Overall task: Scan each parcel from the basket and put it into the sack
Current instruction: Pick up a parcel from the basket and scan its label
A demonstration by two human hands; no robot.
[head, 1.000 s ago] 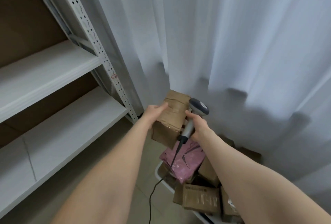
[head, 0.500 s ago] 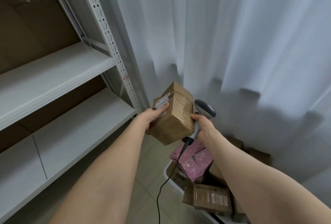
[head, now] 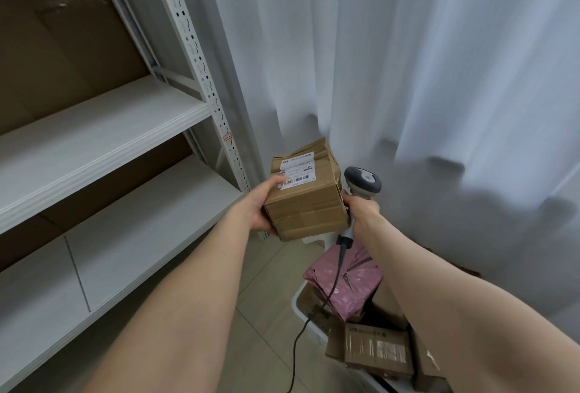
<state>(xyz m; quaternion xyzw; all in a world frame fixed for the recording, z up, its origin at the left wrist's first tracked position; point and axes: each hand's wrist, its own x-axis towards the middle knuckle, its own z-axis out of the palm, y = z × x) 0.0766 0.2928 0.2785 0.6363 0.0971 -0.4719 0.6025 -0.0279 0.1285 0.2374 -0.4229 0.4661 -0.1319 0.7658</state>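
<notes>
The person's left grip (head: 260, 204) holds a brown cardboard parcel (head: 309, 204) in the air in front of the white curtain (head: 408, 63). The thumb lies across the top face and the fingers curl beneath. The parcel is tilted so that its white shipping label (head: 296, 173), barcode showing, faces up toward the camera, and the thumb tip touches the label's left edge. The right grip (head: 361, 212) is closed round the handle of a grey barcode scanner (head: 363, 178), whose head stands just beside the parcel's right edge. The scanner's black cable (head: 332, 286) hangs down across a pink mailer bag (head: 351, 282). That bag lies on top of the white basket (head: 300, 308) on the tiled floor (head: 270, 282) below the arms, and a flat taped carton (head: 376, 348) lies nearer the camera in the same basket. A metal shelf rack (head: 110, 129) stands to the left.
</notes>
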